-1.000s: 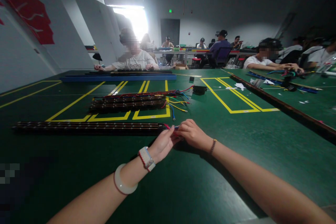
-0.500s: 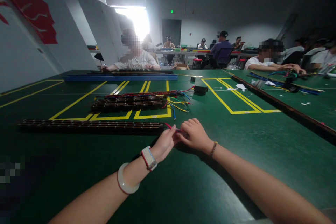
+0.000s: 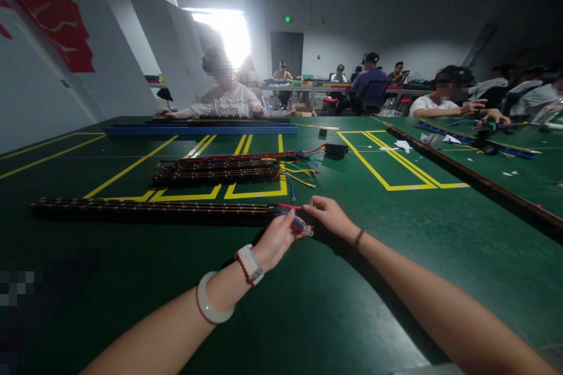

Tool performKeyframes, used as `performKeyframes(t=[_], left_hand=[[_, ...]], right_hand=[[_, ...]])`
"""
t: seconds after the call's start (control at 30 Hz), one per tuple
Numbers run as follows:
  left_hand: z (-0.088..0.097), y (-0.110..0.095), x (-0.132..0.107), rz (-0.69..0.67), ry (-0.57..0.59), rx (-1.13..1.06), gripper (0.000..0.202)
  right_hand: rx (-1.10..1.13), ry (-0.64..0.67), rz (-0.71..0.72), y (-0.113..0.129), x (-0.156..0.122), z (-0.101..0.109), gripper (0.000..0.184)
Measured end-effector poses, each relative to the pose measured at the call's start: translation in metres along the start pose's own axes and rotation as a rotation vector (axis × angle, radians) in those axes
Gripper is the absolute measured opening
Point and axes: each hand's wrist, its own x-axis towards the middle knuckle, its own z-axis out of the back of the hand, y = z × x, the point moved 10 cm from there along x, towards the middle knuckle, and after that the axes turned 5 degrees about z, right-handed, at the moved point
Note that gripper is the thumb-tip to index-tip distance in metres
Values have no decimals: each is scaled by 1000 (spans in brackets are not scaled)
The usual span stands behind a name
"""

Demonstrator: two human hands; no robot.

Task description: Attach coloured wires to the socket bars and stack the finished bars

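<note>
A long dark bar with rows of small light spots (image 3: 153, 210) lies across the green table, and wires come out of its right end. My left hand (image 3: 278, 235) is closed on a blue wire (image 3: 299, 222) whose metal ring lug points to the right. Just above it, my right hand (image 3: 329, 217) pinches the end of a red wire (image 3: 290, 206). Behind the bar rests a bundle of shorter dark strips (image 3: 215, 173), with blue, yellow and red lugged wires (image 3: 303, 180) fanning out at its right.
A small black box (image 3: 336, 151) stands beyond the bundle. Farther back is a blue tray (image 3: 202, 130) in front of a co-worker (image 3: 226, 94). A long brown-black rail (image 3: 466, 173) slants along the right side, with paper scraps (image 3: 402, 145) near it. Yellow tape marks the green table (image 3: 334, 310).
My right hand has drawn slightly up and away from my left, pulling the red wire out straight. The blue wire now shows in my left hand.
</note>
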Motion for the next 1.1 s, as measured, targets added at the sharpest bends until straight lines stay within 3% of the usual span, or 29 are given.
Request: performKeyframes(t=[0.1,0.33,0.53,0.63,0.87,1.1], left_hand=[[3,0,-3,2,-44,23,26],[11,4,-4,46,-144,71,25],[-1,1,-4,41,-18,21,19],[-3,0,-5,55,-11,31,15],[12,0,-3,160,-71,221,24],[17,4,-1,285,47,398,33]], right_hand=[[-231,-32,18,-3,10,8,36],[-352,38,-13,-14,25,5,40],[-317,21,44,-7,19,6,40],[-286,-3,77,-2,16,8,40],[-278,-31,97,2,10,9,32],[-314,-42,109,5,8,9,28]])
